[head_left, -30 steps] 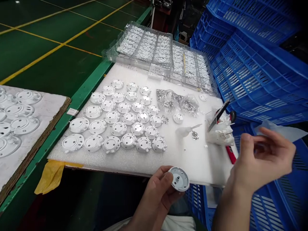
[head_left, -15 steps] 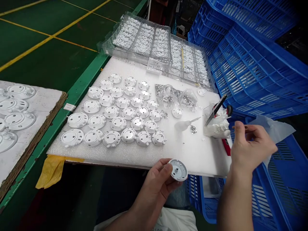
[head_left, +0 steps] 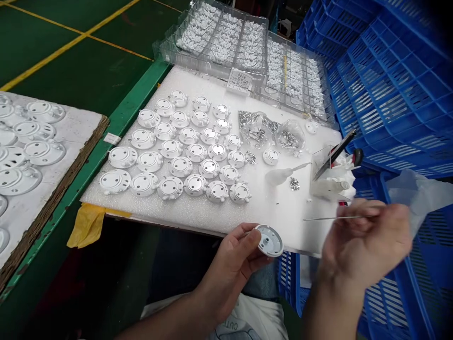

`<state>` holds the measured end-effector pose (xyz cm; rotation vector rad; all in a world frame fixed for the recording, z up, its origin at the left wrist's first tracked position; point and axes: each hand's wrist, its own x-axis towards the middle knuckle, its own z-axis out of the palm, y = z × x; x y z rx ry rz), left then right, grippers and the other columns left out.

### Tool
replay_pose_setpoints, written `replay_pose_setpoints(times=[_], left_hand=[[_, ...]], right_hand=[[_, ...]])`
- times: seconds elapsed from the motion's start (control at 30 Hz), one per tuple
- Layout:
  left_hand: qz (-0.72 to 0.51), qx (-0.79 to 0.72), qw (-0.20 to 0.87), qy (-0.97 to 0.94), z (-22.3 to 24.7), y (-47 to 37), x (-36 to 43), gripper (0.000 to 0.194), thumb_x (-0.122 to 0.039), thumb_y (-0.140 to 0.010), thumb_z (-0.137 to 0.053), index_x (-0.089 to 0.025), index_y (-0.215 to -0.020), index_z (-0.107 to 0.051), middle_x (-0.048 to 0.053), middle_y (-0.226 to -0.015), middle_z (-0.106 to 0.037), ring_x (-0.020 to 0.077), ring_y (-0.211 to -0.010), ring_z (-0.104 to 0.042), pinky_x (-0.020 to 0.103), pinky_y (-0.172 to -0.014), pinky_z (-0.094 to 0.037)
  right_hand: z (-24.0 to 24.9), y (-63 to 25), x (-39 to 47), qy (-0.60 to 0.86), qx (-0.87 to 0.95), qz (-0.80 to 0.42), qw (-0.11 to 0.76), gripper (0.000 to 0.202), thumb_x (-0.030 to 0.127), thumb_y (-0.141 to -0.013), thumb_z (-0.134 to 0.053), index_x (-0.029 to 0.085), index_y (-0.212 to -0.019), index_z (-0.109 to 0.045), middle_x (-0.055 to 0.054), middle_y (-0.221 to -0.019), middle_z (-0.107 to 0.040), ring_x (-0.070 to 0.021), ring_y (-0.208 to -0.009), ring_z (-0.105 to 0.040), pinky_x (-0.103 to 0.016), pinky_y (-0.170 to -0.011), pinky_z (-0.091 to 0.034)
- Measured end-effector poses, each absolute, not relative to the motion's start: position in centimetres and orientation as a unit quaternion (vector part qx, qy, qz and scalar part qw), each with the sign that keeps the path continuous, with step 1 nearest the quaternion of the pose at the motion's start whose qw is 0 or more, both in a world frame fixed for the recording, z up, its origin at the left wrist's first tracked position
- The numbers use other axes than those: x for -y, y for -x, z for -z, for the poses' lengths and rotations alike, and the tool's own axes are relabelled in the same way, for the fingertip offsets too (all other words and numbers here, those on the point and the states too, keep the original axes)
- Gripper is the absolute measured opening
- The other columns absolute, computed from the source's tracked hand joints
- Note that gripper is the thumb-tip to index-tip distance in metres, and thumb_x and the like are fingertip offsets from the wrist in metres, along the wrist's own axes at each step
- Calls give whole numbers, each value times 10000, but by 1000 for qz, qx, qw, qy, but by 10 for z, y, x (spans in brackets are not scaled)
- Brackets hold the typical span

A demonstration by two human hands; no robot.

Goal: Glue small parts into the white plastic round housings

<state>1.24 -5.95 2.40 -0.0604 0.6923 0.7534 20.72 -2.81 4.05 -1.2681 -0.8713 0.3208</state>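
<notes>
My left hand [head_left: 240,257] grips a round white plastic part [head_left: 271,241] by its rim, hollow side up, with a small post at its centre. At the right, my right hand [head_left: 368,241] is closed around a thin metal rod [head_left: 325,218] that points left toward the part without touching it. Its rear end is hidden in the fingers. On the foam sheet [head_left: 198,219] beyond stand several round white parts [head_left: 195,184] in rows, each with dark dots on top. A white squeeze bottle [head_left: 279,176] lies beside a small heap of metal pieces [head_left: 294,183].
Clear trays [head_left: 264,80] of small white pieces stand at the back. Plastic bags of metal pieces [head_left: 260,134] lie mid-sheet. A clear holder [head_left: 320,186] with tools is near my right hand. Blue crates [head_left: 382,85] stack up at the right; another board [head_left: 81,123] is at the left.
My right hand has moved down and turned, and the thin metal rod now shows in it. The left hand still holds the round part, tilted slightly more. The whole view has shifted.
</notes>
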Motion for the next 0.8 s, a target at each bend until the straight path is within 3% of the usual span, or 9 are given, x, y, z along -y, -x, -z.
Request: replay_pose_setpoints(times=[0.07,0.13,0.5,0.8], left_hand=[[-368,-332,868,33,-25,-14,61,472,-459,-669,-948,-152,-922,-694,24,-871,-733,133,-817,-687,239,-793,-553],[-375,-334,864,38,-26,-16,61,474,-461,-663,-951,-150,-915,-696,20,-866,-732,129,-814,-686,240,-797,-559],[-368,-346,863,23,-28,-17,61,483,-473,-678,-940,-149,-942,-698,16,-844,-735,123,-790,-693,221,-773,-563],[-383,-338,858,42,-27,-17,61,469,-457,-653,-958,-153,-928,-729,15,-845,-749,126,-781,-708,210,-756,-575]], right_hand=[[-34,-183,27,538,409,-163,719,390,386,-884,-722,215,-620,-490,39,-580,-394,-116,-548,-343,-289,-525,-248],[-30,-170,26,522,424,-175,719,367,344,-898,-711,202,-617,-523,38,-562,-430,-115,-546,-370,-286,-526,-256],[-21,-169,28,545,418,-198,699,340,343,-892,-734,181,-646,-566,30,-585,-490,-112,-565,-436,-272,-527,-284],[-31,-182,25,527,383,-214,728,383,412,-907,-704,219,-633,-520,46,-567,-335,-121,-527,-282,-303,-490,-189]])
